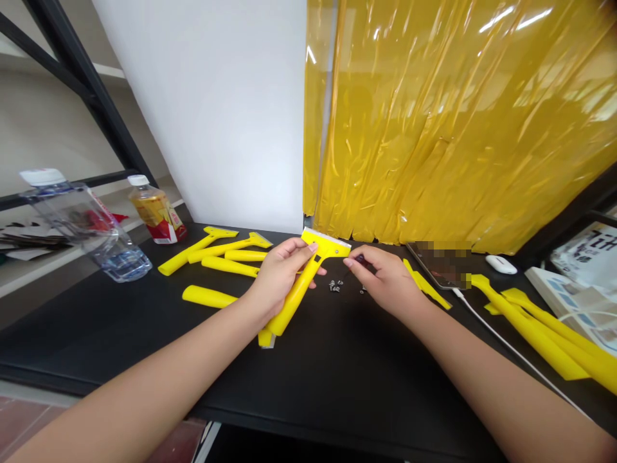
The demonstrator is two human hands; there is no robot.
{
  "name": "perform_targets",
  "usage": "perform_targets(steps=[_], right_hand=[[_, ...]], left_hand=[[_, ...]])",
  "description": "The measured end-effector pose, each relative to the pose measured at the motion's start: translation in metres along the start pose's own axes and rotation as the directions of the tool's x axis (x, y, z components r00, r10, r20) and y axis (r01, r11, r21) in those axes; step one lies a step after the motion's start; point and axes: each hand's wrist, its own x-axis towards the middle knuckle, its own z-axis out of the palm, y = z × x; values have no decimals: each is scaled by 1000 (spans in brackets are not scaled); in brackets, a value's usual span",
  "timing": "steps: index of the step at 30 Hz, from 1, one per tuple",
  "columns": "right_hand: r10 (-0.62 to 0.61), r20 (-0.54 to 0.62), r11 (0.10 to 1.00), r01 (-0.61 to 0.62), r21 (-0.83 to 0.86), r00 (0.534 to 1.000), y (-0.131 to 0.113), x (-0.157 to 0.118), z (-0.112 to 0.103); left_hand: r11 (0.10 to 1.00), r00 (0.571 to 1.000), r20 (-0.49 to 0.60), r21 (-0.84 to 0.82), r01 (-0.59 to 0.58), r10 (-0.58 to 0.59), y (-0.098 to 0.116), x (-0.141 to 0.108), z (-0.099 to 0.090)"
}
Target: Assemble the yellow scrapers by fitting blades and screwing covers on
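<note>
My left hand [284,273] is closed round a yellow scraper [301,289], thumb on its wide head, with the thin metal blade edge pointing away from me. One screw shows in the head near its right end. Just right of it, my right hand [385,273] pinches a small dark screwdriver [360,258], mostly hidden by the fingers and apart from the scraper. Several small screws [334,287] lie on the black table between the hands. To the left rest several more yellow scrapers [226,246], one of them partly under my left forearm.
More yellow handles [535,328] and a yellow head piece [427,284] lie at the right. A phone [434,263] with a white cable [501,344] and a white earphone case [500,264] sit behind. A water bottle [91,225] and a drink bottle [157,209] stand left.
</note>
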Motion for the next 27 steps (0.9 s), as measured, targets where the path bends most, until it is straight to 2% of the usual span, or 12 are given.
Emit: perform_targets(steps=[16,27], right_hand=[[-20,50,1000,21,-15,999,-4,0,0],[-15,3,999,15,-45,1000,-3,0,-4]], left_hand=[[1000,1000,6,7,0,0,0,1,0],[1000,1000,14,19,-14,14,-1,1,-2]])
